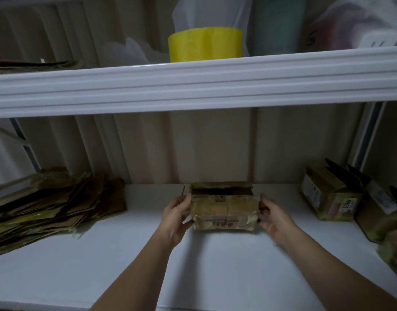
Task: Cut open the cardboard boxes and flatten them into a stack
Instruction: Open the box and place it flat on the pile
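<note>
1. cardboard, brown and tape-wrapped: we hold one small box [224,212] on the white shelf [215,265], left hand [177,217] and right hand [275,217] pressed to its two ends, fingers curled round the sides; its top looks open.
2. done, we judge: a slumped stack of flattened boxes [54,207] lies well off beyond our left fingers.
3. left: the box between our fingers, plus several uncut boxes [332,198] out past our right fingers. no cutter is in view.
4. writing: a label there reads "6360"; the dark print on our box's front is too blurred to read.
</note>
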